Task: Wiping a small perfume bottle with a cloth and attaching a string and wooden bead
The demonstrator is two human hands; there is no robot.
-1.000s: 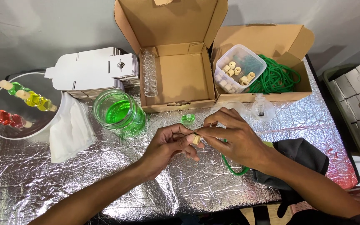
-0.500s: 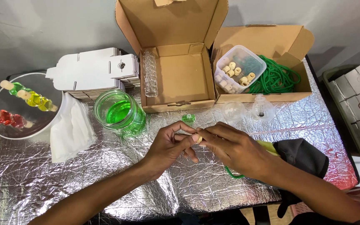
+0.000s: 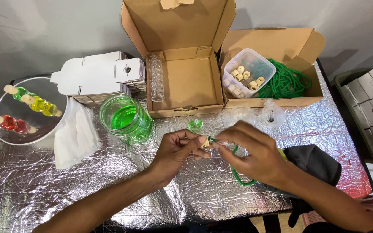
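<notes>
Green cord sits between our hands at the middle of the foil-covered table, its end running left-right into a small cork pinched by our left hand. Our right hand grips the cord just beside the cork, so both hands touch it, while the slack loops back under our right palm. Beyond our fingers stand a jar of green liquid, a small green-tinted bottle and an open cardboard box; nothing lies between our hands.
</notes>
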